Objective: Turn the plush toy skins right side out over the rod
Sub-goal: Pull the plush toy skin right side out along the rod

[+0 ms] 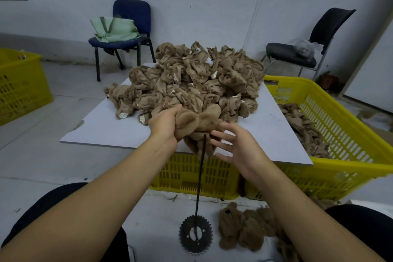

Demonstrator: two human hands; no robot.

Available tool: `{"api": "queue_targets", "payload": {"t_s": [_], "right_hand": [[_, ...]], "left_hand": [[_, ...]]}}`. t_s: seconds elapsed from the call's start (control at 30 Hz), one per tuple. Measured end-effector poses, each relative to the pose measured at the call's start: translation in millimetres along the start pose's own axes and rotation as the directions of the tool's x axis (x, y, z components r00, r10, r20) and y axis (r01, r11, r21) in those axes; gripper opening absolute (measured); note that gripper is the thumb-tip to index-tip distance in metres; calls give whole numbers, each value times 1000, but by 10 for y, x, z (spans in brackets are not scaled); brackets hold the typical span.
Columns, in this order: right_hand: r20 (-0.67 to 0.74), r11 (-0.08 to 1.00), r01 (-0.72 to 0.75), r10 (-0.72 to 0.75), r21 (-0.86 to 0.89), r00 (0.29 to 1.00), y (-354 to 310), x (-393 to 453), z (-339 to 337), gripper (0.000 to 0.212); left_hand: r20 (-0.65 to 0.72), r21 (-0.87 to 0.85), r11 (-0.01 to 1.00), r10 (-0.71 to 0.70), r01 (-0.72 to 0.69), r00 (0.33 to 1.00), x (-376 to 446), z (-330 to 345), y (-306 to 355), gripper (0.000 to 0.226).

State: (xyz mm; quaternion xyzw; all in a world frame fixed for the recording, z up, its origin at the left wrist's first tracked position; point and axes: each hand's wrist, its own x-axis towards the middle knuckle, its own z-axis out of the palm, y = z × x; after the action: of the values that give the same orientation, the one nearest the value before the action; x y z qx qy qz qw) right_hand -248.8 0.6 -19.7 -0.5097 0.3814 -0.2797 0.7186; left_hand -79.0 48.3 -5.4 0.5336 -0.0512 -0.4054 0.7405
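Observation:
A thin black rod [200, 181] stands upright from a black sprocket base [195, 233] on the floor between my knees. A tan plush skin [195, 126] sits over the rod's top, fuzzy side showing. My left hand [164, 125] grips the skin's left side. My right hand [236, 147] hovers just right of the skin with its fingers spread, holding nothing. Behind, a big heap of inside-out tan skins [191, 78] lies on a white board [106, 132].
The board rests on a yellow crate [191, 176]. Another yellow crate [340, 130] at right holds more skins. Turned furry skins [244, 227] lie on the floor by my right knee. A third yellow crate [21, 83] stands far left; two chairs [131, 27] stand at the wall.

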Motion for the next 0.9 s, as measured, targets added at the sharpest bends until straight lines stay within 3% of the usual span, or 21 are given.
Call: {"api": "queue_targets", "payload": {"t_s": [0.07, 0.17, 0.27, 0.4, 0.53, 0.6, 0.7, 0.77, 0.9], "right_hand": [[-47, 959, 109, -125, -260, 991, 22, 29, -16, 53], [47, 680, 319, -387, -660, 921, 23, 94, -17, 56], [145, 530, 381, -431, -758, 890, -71, 145, -45, 51], [160, 592, 388, -401, -706, 902, -167, 203, 4, 59], [46, 697, 418, -485, -583, 873, -212, 345, 40, 15], [-30, 789, 394, -461, -471, 887, -247, 395, 25, 8], [-48, 906, 290, -319, -308, 947, -233, 441, 57, 17], [-2, 925, 271, -281, -265, 960, -202, 452, 139, 24], [80, 896, 276, -265, -348, 961, -199, 460, 246, 26]], "left_hand": [[149, -35, 994, -94, 100, 984, -50, 27, 16, 22], [298, -39, 988, -134, 152, 945, -84, 52, 31, 23], [412, -71, 983, -126, 170, 903, -130, 72, 72, 22], [463, -110, 981, -91, 159, 882, -120, 99, 143, 30], [548, -144, 986, 13, 78, 837, -87, 128, 213, 25], [552, 28, 991, 95, -132, 829, -50, 131, 239, 32], [524, 442, 749, 230, -493, 820, -32, 108, 164, 50], [531, 553, 614, 262, -563, 806, -11, 90, 66, 48], [508, 666, 386, 392, -638, 767, 23, 50, -6, 43]]}}
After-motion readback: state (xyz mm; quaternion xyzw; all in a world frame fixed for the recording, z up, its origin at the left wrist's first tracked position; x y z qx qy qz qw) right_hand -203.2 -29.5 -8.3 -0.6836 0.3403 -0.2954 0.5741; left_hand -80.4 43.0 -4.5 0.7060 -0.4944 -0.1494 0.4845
